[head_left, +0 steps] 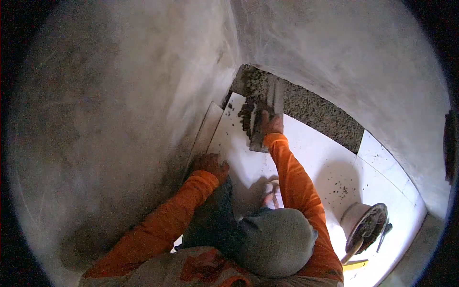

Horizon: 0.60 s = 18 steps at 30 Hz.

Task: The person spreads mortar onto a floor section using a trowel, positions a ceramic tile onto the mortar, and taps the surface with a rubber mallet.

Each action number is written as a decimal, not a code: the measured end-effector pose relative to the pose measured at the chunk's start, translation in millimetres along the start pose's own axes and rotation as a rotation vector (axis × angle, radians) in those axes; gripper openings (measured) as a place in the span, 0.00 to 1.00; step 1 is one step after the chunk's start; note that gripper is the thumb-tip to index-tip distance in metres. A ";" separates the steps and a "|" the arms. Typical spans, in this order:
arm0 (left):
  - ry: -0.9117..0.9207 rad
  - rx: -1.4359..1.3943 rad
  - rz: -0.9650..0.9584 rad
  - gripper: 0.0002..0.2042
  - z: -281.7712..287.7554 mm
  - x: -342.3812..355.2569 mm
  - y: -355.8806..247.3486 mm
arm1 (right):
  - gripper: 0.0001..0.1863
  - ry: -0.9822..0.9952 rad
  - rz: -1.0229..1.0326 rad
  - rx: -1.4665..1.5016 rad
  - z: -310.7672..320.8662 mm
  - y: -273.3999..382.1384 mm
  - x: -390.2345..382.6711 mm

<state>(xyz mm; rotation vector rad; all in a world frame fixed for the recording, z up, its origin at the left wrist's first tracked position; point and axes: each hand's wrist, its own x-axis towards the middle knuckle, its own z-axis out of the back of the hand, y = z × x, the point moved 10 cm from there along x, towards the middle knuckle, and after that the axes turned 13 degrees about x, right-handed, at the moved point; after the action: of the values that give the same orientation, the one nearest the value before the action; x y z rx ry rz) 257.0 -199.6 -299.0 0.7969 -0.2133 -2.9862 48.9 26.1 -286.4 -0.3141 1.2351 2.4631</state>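
Observation:
My right hand is closed on a flat, rectangular trowel at the far corner. The blade lies across the edge between a white tile and the wet grey mortar. Dark mortar is heaped along the blade's left side, partly on the tile. The trowel's handle is hidden under my fingers. My left hand rests by my bent knee beside the left wall, its fingers loosely spread with nothing in them.
Grey plastered walls meet at the far corner. White floor tiles with mortar crumbs surround my feet. To my right stands a bucket of mortar with a wooden handle leaning out. Beside it lie a dark tool and a yellow strip.

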 end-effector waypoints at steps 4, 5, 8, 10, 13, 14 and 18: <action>0.242 -0.120 0.040 0.29 8.3 3.1 -8.4 | 0.38 -0.021 0.086 0.326 13.6 18.2 -8.7; 0.256 -0.135 0.044 0.30 7.7 3.1 -8.1 | 0.37 0.027 0.100 0.232 7.3 24.7 -5.3; 0.033 -0.056 0.078 0.25 -28.3 -3.6 9.9 | 0.36 0.154 0.148 0.060 -23.1 50.3 -9.6; -0.203 0.028 0.051 0.20 4.6 -5.7 -6.3 | 0.38 0.281 0.062 0.025 -42.1 34.4 -11.2; 0.081 -0.045 0.192 0.23 76.8 -13.9 -0.5 | 0.36 0.214 0.178 -0.001 -24.5 59.1 -15.2; 0.144 -0.125 0.172 0.27 64.7 -13.5 7.9 | 0.36 0.272 0.026 0.080 -27.8 56.9 -19.0; 0.103 -0.322 0.141 0.31 51.1 -9.2 1.9 | 0.32 0.272 0.328 -0.130 -23.6 31.5 9.1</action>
<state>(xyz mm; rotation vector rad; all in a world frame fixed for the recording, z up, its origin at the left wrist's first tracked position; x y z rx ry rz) 239.6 -194.6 -250.3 0.8517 0.2024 -2.7368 28.3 -8.2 -280.8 -0.5344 1.3244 2.8650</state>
